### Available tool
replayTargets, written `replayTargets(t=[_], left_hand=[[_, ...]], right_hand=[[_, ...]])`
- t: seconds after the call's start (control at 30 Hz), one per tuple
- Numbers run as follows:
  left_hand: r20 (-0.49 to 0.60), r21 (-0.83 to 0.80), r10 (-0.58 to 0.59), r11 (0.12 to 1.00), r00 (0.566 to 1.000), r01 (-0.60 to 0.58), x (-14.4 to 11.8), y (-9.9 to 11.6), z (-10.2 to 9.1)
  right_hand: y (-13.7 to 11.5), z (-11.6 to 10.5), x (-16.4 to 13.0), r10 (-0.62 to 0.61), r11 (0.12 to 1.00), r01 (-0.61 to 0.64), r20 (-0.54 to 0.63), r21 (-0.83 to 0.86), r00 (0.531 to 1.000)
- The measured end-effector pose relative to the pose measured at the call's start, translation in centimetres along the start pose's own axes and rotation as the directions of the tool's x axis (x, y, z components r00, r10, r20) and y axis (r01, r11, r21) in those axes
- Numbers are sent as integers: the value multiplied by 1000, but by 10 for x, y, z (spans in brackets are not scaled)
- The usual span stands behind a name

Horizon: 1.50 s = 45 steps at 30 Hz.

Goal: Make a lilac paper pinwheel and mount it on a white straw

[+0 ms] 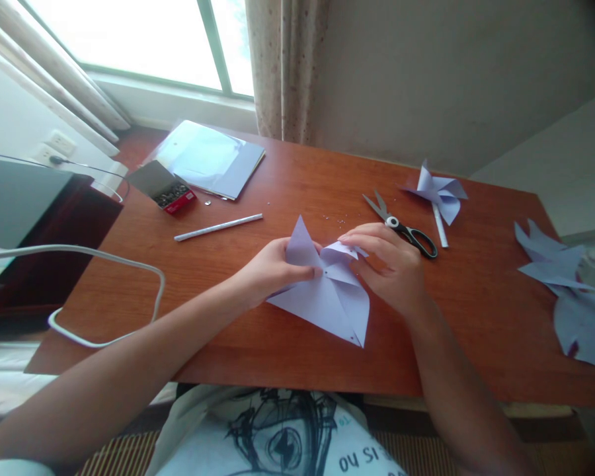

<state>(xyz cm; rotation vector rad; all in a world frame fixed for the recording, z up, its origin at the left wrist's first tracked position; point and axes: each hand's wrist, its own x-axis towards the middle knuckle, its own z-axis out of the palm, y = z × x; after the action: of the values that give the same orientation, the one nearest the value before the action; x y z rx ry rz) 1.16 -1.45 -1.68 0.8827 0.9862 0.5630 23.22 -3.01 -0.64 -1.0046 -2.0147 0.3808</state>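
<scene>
Now, at the middle of the red-brown wooden table, the left hand pinches one raised point of the cut lilac paper square while the right hand grips a folded corner over its centre, seemingly mid-fold, so careful alignment matters next.

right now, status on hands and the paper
Left hand and right hand both pinching lilac paper on table. Scissors just beyond right hand.

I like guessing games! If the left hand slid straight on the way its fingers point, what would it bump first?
Probably the right hand: the left hand points right across the folded paper both are holding. Depth is hard to judge.
</scene>
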Motion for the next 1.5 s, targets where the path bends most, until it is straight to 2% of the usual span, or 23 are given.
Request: replayTargets(t=[0.2,0.3,0.43,0.73,1.03,1.3,1.5], left_hand=[[-13,4,7,1000,1000,-6,0,-1,1],[-66,68,89,994,994,-85,0,-3,2],[-149,203,265,951,953,-233,2,-5,0],[-90,289,351,905,932,-313,5,-8,-1],[-100,308,329,908,939,-285,2,-5,2],[-100,289,340,909,935,-299,6,-9,0],[-127,185,259,954,957,-234,4,-9,1]], right_hand=[[-3,0,-3,39,997,-46,-119,-55,992],[-6,0,-3,22,999,-24,-63,-26,998],[-9,4,-1,28,998,-29,14,59,999],[-9,12,-4,270,956,-272,33,105,962],[-6,15,-4,290,952,-294,52,87,955],[-8,17,-4,202,978,-204,49,36,978],[-8,16,-4,137,990,-134,57,-48,989]])
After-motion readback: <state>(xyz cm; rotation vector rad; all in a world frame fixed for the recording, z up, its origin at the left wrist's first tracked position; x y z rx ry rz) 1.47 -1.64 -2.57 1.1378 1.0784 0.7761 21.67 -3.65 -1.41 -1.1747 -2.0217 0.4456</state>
